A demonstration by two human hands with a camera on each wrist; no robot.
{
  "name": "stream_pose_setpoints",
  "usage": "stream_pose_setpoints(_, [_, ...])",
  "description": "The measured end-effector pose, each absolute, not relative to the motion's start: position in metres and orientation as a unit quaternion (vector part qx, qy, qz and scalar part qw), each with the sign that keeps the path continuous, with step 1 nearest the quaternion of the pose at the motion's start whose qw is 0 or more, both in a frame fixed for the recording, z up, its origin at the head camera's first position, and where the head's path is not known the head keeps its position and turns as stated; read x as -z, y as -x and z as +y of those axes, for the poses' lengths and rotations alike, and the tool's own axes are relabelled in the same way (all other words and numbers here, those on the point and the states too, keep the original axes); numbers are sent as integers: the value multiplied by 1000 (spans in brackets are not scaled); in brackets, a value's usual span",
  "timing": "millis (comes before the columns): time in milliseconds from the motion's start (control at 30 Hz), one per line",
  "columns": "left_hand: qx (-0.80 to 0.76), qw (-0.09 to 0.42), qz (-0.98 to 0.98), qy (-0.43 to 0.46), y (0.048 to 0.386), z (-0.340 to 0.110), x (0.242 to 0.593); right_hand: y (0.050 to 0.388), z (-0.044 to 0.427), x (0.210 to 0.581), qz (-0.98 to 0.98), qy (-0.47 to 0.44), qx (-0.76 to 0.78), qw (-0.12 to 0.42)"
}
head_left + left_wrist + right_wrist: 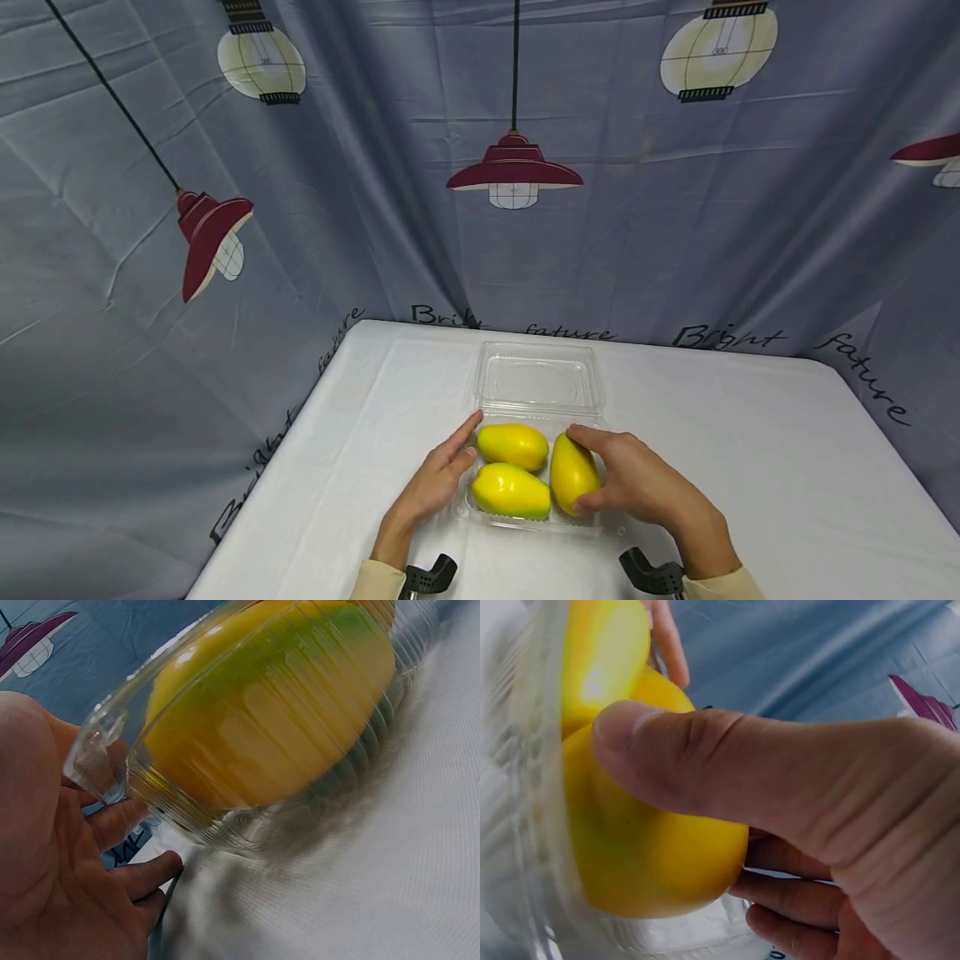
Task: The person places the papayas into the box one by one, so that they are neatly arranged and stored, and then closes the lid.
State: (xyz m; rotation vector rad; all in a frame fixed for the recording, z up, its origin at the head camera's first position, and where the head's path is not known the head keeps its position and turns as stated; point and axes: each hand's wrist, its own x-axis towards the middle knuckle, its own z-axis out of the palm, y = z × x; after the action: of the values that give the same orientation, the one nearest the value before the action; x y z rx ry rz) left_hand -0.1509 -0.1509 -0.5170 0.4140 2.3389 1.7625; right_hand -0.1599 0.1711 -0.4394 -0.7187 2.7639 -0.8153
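At the lower centre of the frame, a clear container point(498, 523) is set on the white tabletop point(750, 450), its lid point(536, 375) laid back farther up, so that the inside is left accessible. Two yellow fruits point(510, 492) are laid crosswise at left; a third fruit point(572, 475) is turned lengthwise at right, presumably to fit the remaining space, and is grasped between thumb and fingers by the right hand point(645, 477). By the left hand point(437, 477), extended along the left wall, nothing is gripped; steadying is probably provided
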Motion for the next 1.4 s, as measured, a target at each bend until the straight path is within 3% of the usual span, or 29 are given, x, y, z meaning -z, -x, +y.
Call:
stream_pose_setpoints(900, [-584, 71, 798, -129, 151, -150, 515, 156, 160, 443, 934, 230, 262, 77])
stream_pose_setpoints(1100, [-566, 47, 815, -113, 156, -155, 504, 159, 171, 433, 934, 213, 283, 51])
stream_pose_setpoints(1400, [-552, 22, 829, -90, 185, -165, 481, 179, 201, 427, 938, 142, 312, -44])
